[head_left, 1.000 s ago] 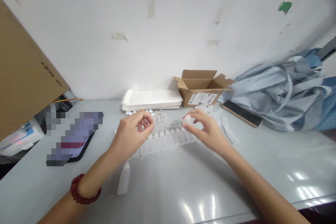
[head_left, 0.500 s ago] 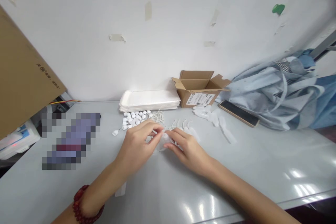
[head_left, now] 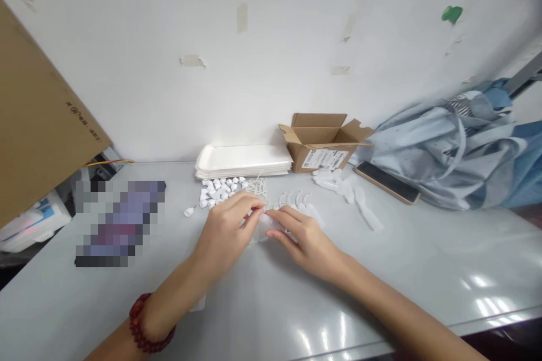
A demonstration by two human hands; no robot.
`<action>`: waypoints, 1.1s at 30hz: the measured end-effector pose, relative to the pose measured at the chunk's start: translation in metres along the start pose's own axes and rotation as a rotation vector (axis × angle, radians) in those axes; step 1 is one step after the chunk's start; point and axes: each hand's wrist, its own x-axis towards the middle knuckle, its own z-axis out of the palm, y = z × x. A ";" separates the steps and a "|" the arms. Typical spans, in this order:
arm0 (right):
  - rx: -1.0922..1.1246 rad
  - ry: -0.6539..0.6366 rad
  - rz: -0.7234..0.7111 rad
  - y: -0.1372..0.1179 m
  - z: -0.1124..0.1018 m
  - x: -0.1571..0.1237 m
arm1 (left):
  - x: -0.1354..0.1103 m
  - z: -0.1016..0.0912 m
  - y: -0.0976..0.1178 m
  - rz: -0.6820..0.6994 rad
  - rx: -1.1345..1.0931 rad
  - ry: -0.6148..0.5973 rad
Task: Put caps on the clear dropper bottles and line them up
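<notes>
Small, translucent, whitish bottle (head_left: pixel 274 222), right hand (head_left: pixel 305 238) gripping it, left hand (head_left: pixel 231 229), grip unclear

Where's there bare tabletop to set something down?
Largest: right front of the table, between the right forearm, phone and front edge. Also between the forearms, though a white piece pokes out by the left one. Narrower: between pixelated item and left forearm. Crowded behind the hands: white caps, thin tubes, white stack.
</notes>
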 end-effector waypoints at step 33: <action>0.052 0.233 0.114 0.000 -0.002 0.001 | -0.004 0.005 0.008 0.038 -0.081 -0.015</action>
